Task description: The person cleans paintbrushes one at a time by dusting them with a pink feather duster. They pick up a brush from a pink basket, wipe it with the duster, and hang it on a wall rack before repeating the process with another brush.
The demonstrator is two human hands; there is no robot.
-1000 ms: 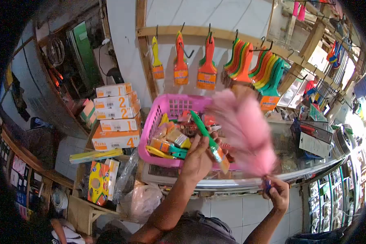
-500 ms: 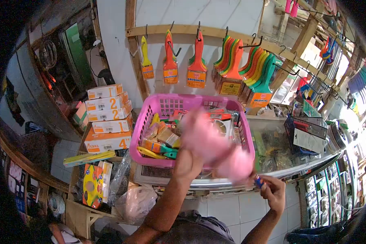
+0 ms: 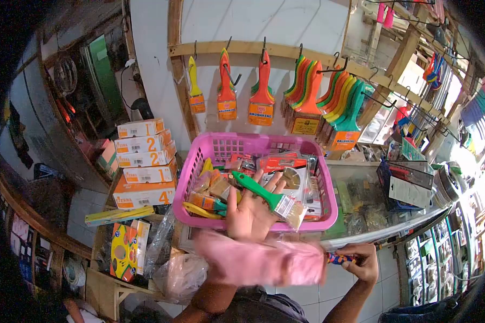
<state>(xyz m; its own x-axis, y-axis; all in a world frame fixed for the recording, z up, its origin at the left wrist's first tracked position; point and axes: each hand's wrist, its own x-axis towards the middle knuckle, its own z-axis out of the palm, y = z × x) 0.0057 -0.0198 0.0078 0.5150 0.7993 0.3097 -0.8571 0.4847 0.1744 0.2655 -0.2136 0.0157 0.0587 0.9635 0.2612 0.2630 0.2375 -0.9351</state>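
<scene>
My left hand (image 3: 251, 218) is palm up over the near side of the pink basket (image 3: 328, 207), its fingers spread. Across those fingers rests a green paintbrush (image 3: 264, 195) with pale bristles, borne by the hand. My right hand (image 3: 362, 262), at the lower right, is closed around the patterned blue-and-orange handle (image 3: 338, 258) of a duster. The duster's fluffy pink head (image 3: 285, 264), smeared by motion, passes in front of my left wrist. In the basket lie other paintbrushes and packaged items, such as a red-and-white pack (image 3: 280, 161).
Several paintbrushes (image 3: 262, 86) hang from hooks on a wooden rail (image 3: 242, 49) above the basket. Stacked orange-and-white boxes (image 3: 145, 191) stand on the left. A glass-topped counter (image 3: 372, 185) runs rightward, carrying packaged goods (image 3: 409, 183). A plastic bag (image 3: 180, 277) sits at lower left.
The pink duster has swung down and left, from over the basket to in front of my left wrist. My left palm and the green paintbrush on it have come into view.
</scene>
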